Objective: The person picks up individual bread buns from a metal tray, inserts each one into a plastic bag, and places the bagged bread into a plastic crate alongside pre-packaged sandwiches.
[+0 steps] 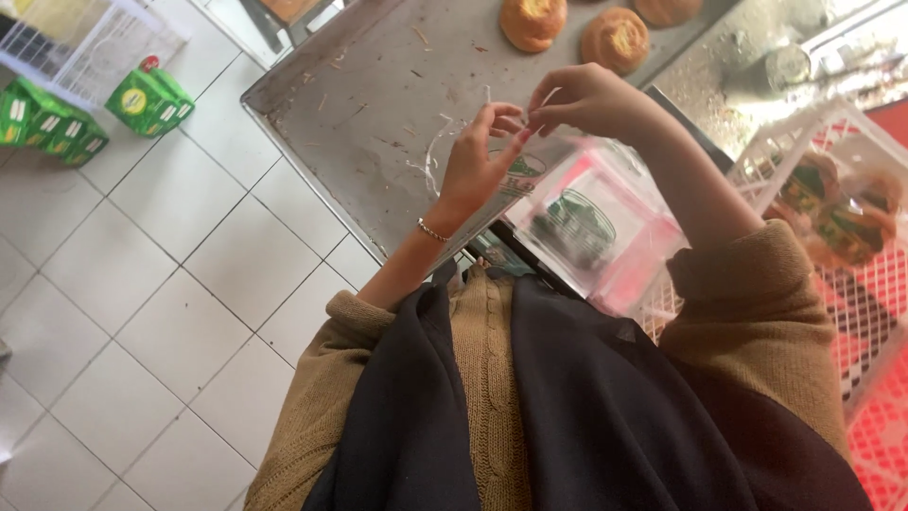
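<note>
My left hand [478, 159] and my right hand [584, 99] meet above a metal tray [359, 114]. Both pinch a thin white twist tie [506, 118] between fingertips, and a loose white strand [430, 156] hangs beside my left hand. Under my hands lies a clear plastic bag with a green printed mark [577, 222], with a pink-edged stack of similar bags [634, 274] under it. My left wrist wears a thin bracelet. What the bag holds is too blurred to tell.
Three round golden buns [615, 38] sit at the tray's far end. A white and red plastic crate [851, 237] with packed goods stands at right. Green cartons [147, 99] and a white basket [95, 38] rest on the white tiled floor [170, 284] at left.
</note>
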